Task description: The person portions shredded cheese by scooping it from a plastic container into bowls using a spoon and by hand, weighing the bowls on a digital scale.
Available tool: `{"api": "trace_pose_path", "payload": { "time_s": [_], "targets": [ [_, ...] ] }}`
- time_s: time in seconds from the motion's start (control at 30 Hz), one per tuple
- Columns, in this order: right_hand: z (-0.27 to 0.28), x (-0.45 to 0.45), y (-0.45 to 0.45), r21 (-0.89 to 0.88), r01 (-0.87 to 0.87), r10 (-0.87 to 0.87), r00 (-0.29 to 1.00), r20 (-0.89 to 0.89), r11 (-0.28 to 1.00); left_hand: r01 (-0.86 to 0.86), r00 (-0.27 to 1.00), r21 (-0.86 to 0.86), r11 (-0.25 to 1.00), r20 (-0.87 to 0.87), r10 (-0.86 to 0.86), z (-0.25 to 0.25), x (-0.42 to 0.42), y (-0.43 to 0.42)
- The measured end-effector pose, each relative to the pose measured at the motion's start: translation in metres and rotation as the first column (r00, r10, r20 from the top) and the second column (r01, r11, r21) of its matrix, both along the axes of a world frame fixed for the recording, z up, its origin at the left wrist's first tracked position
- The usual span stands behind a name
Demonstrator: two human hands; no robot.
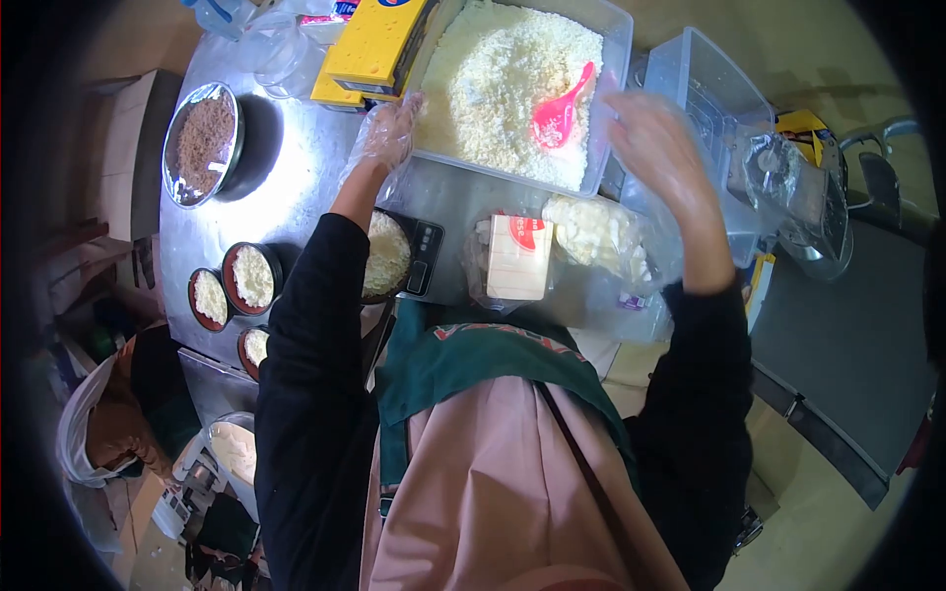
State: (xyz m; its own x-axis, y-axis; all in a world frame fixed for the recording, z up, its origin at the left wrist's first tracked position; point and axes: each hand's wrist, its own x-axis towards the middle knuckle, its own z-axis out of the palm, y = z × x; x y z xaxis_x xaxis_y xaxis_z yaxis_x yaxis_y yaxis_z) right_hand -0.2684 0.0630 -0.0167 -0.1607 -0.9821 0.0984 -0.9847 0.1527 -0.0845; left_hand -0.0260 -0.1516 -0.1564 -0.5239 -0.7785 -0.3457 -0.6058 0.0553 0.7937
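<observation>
A clear plastic tub [619,59] of grated cheese [493,84] stands at the table's far side, with a pink scoop [558,113] lying in the cheese. My left hand [387,136], in a thin plastic glove, is closed at the tub's left edge. My right hand [655,138], also gloved, is at the tub's right wall; motion smears its fingers. Nearer my apron, a wrapped cheese block [518,258] lies beside a plastic bag of pale pieces [596,234]. Partly behind my left forearm, a bowl of grated cheese [386,254] sits on a black scale [424,258].
Yellow boxes [379,44] stand behind my left hand. A metal bowl of brown crumbs [204,145] and small cheese-filled bowls [253,277] are on the left. Another clear tub [705,89] and a grating machine [798,187] stand right. A person [123,414] is at lower left.
</observation>
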Motion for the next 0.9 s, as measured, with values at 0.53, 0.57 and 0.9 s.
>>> {"api": "trace_pose_path", "payload": {
  "time_s": [0.53, 0.57, 0.9],
  "targets": [
    [-0.013, -0.017, -0.077, 0.333, -0.015, 0.076, 0.982, -0.173, 0.943, -0.034, 0.999, 0.007, 0.999, 0.007, 0.034, -0.009, 0.002, 0.0],
    [-0.018, -0.004, -0.085, 0.333, -0.014, 0.075, 0.982, -0.171, 0.943, -0.013, 1.0, 0.043, 0.999, 0.007, 0.013, -0.005, 0.003, -0.002],
    [-0.091, -0.05, -0.091, 0.471, 0.045, 0.045, 0.983, -0.178, 0.881, 0.009, 1.0, 0.08, 0.997, -0.011, -0.008, 0.009, 0.003, -0.001]
  ]
}}
